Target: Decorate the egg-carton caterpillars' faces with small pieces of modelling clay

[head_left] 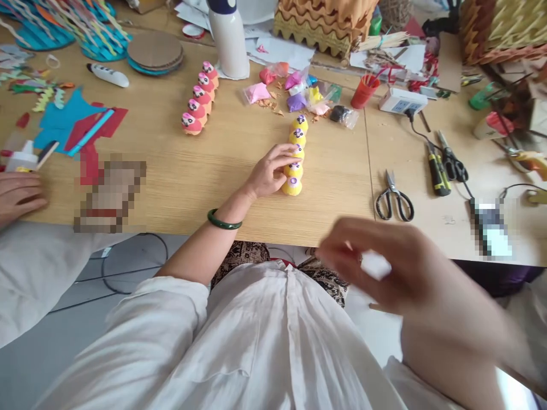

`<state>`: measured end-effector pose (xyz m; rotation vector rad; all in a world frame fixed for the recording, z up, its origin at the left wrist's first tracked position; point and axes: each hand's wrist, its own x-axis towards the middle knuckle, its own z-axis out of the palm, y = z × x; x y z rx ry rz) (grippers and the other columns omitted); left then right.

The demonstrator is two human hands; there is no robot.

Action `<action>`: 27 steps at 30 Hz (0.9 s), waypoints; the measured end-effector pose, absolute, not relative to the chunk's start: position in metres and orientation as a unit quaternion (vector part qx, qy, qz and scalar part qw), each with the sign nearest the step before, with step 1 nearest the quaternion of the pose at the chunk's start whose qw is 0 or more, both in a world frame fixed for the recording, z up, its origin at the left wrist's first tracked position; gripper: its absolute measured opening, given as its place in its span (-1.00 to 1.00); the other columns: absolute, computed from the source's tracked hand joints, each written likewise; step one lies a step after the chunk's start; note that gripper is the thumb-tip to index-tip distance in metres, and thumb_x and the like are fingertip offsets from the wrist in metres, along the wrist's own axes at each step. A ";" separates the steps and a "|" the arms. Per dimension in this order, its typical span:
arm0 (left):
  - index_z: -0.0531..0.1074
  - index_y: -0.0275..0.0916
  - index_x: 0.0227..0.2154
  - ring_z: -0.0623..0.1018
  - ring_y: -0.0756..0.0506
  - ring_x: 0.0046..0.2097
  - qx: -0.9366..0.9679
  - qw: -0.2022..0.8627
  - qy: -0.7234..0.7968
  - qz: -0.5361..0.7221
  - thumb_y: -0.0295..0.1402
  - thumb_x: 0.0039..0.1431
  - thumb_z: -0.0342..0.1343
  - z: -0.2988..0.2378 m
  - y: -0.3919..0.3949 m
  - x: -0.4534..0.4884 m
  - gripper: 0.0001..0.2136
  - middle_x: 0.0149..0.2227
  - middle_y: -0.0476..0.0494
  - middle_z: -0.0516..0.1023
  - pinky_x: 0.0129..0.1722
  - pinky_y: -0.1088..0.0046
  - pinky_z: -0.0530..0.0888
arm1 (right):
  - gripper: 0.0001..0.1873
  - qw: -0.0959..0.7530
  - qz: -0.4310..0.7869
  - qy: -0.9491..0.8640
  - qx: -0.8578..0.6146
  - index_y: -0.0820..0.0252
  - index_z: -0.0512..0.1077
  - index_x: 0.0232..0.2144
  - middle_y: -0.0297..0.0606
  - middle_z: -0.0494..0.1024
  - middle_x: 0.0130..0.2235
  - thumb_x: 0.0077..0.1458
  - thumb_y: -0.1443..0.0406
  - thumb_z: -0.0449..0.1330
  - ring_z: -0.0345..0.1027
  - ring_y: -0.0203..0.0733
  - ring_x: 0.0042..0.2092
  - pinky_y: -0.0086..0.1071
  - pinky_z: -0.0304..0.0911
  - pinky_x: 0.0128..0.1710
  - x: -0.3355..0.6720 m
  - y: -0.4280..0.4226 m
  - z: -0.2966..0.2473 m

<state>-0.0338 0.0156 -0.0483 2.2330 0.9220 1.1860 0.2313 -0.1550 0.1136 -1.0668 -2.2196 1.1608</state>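
A strip of yellow-painted egg carton cups (293, 185) with small purple and white clay pieces on top stands upright on the table in front of me. My left hand (269, 171) rests against its left side, the fingers laid over the middle cups and the thumb lower down. Raised close to the camera at the lower right is my right hand (380, 262), blurred by motion. Its thumb and fingertips come together in a pinch; whatever they hold, if anything, cannot be made out. Beyond the yellow strip lie small bags of coloured clay (296, 102).
A pink and orange egg carton strip (200, 99) stands left. Scissors (394, 199), a utility knife (438, 171), a red cup (364, 92) and a power strip (403, 101) are at right. A white bottle (231, 45) stands behind. Another person's hand (19, 196) rests far left.
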 end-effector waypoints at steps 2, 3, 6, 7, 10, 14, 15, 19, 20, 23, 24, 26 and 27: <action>0.61 -0.18 0.09 0.51 -0.25 0.31 0.789 0.207 0.366 0.448 -0.36 0.33 0.09 -0.046 0.012 -0.033 -0.66 0.31 -0.24 0.47 0.12 0.20 0.68 | -0.86 0.365 0.595 -0.566 -0.440 0.13 0.55 -0.31 -0.33 0.51 -0.42 0.28 0.23 0.25 0.41 -0.31 -0.48 -0.42 0.48 -0.51 0.220 -0.127 0.097; 0.62 -0.16 0.09 0.54 -0.24 0.27 0.775 0.196 0.380 0.465 -0.33 0.35 0.09 -0.045 0.010 -0.033 -0.67 0.27 -0.20 0.50 0.05 0.23 0.69 | -0.96 0.409 0.647 -0.453 -0.457 0.15 0.56 -0.30 -0.35 0.52 -0.43 0.19 0.31 0.31 0.45 -0.29 -0.41 -0.40 0.57 -0.40 0.215 -0.114 0.082; 0.59 -0.09 0.13 0.63 -0.14 0.08 0.729 0.210 0.411 0.505 -0.25 0.38 0.11 -0.047 0.009 -0.035 -0.66 0.21 -0.11 0.54 -0.14 0.37 0.70 | -0.85 0.492 0.715 -0.200 -0.455 0.19 0.59 -0.33 -0.27 0.65 -0.32 0.12 0.45 0.22 0.59 -0.31 -0.25 -0.46 0.62 -0.09 0.207 -0.093 0.034; 0.60 -0.11 0.12 0.65 -0.11 0.03 0.716 0.225 0.420 0.509 -0.22 0.38 0.14 -0.048 0.009 -0.036 -0.66 0.21 -0.12 0.54 -0.18 0.41 0.70 | -0.82 0.507 0.717 -0.165 -0.450 0.20 0.60 -0.33 -0.25 0.69 -0.28 0.13 0.47 0.20 0.62 -0.30 -0.19 -0.45 0.62 -0.01 0.206 -0.091 0.023; 0.64 -0.21 0.03 0.66 -0.08 -0.07 0.692 0.246 0.450 0.509 -0.19 0.35 0.18 -0.048 0.010 -0.037 -0.68 0.16 -0.22 0.55 -0.30 0.48 0.67 | -0.72 0.504 0.732 -0.151 -0.434 0.21 0.63 -0.28 -0.21 0.76 -0.16 0.06 0.55 0.19 0.67 -0.23 -0.07 -0.27 0.52 0.27 0.204 -0.092 0.009; 0.66 -0.18 -0.05 0.67 -0.05 -0.09 0.669 0.234 0.469 0.527 -0.28 0.37 0.19 -0.023 -0.012 -0.030 -0.78 0.08 -0.17 0.60 -0.22 0.48 0.70 | -0.71 0.493 0.740 -0.199 -0.412 0.21 0.64 -0.19 -0.16 0.77 -0.04 0.08 0.53 0.24 0.67 -0.13 0.06 -0.11 0.38 0.42 0.204 -0.098 0.012; 0.66 -0.15 -0.03 0.67 -0.04 -0.07 0.677 0.236 0.458 0.526 -0.31 0.38 0.17 -0.013 -0.023 -0.027 -0.78 0.10 -0.13 0.61 -0.18 0.47 0.71 | -0.72 0.490 0.741 -0.209 -0.409 0.21 0.64 -0.17 -0.16 0.77 -0.02 0.09 0.51 0.26 0.66 -0.11 0.09 -0.09 0.37 0.43 0.204 -0.099 0.012; 0.67 -0.13 -0.06 0.67 -0.08 0.05 0.749 0.183 0.417 0.482 -0.36 0.46 0.13 0.015 -0.068 -0.008 -0.80 -0.02 -0.08 0.70 0.11 0.38 0.65 | -0.75 0.487 0.747 -0.213 -0.399 0.19 0.63 -0.14 -0.17 0.77 0.00 0.13 0.44 0.27 0.66 -0.08 0.11 -0.04 0.38 0.42 0.201 -0.104 0.012; 0.66 -0.14 -0.05 0.68 -0.07 0.04 0.763 0.173 0.404 0.473 -0.37 0.45 0.15 0.016 -0.077 -0.004 -0.82 -0.03 -0.08 0.71 0.14 0.38 0.63 | -0.74 0.486 0.751 -0.210 -0.396 0.18 0.62 -0.14 -0.18 0.77 0.00 0.12 0.44 0.26 0.66 -0.08 0.11 -0.04 0.38 0.42 0.200 -0.105 0.013; 0.66 -0.12 -0.01 0.67 -0.11 0.08 0.779 0.149 0.404 0.455 -0.34 0.43 0.21 0.005 -0.090 0.004 -0.82 0.00 -0.11 0.71 0.18 0.33 0.61 | -0.68 0.476 0.756 -0.212 -0.396 0.16 0.61 -0.11 -0.21 0.76 0.01 0.08 0.46 0.23 0.64 -0.09 0.12 -0.02 0.39 0.41 0.197 -0.109 0.015; 0.65 -0.10 -0.01 0.67 -0.12 0.09 0.782 0.141 0.407 0.450 -0.32 0.43 0.22 0.000 -0.091 0.006 -0.82 0.01 -0.11 0.71 0.18 0.30 0.61 | -0.67 0.472 0.755 -0.217 -0.399 0.15 0.60 -0.10 -0.21 0.76 0.02 0.08 0.46 0.22 0.63 -0.08 0.14 -0.01 0.38 0.42 0.196 -0.111 0.016; 0.66 -0.08 -0.03 0.68 -0.12 0.06 0.787 0.123 0.409 0.446 -0.31 0.42 0.23 -0.008 -0.090 0.007 -0.84 -0.01 -0.09 0.72 0.17 0.26 0.62 | -0.65 0.465 0.755 -0.225 -0.403 0.15 0.59 -0.09 -0.20 0.75 0.06 0.07 0.45 0.21 0.59 -0.07 0.19 0.00 0.34 0.44 0.194 -0.113 0.018; 0.67 -0.08 -0.07 0.68 -0.11 0.03 0.789 0.110 0.407 0.448 -0.33 0.42 0.23 -0.010 -0.089 0.007 -0.86 -0.04 -0.08 0.73 0.14 0.26 0.63 | -0.64 0.462 0.757 -0.227 -0.403 0.16 0.59 -0.09 -0.19 0.74 0.07 0.07 0.45 0.21 0.57 -0.07 0.21 0.00 0.33 0.45 0.193 -0.114 0.019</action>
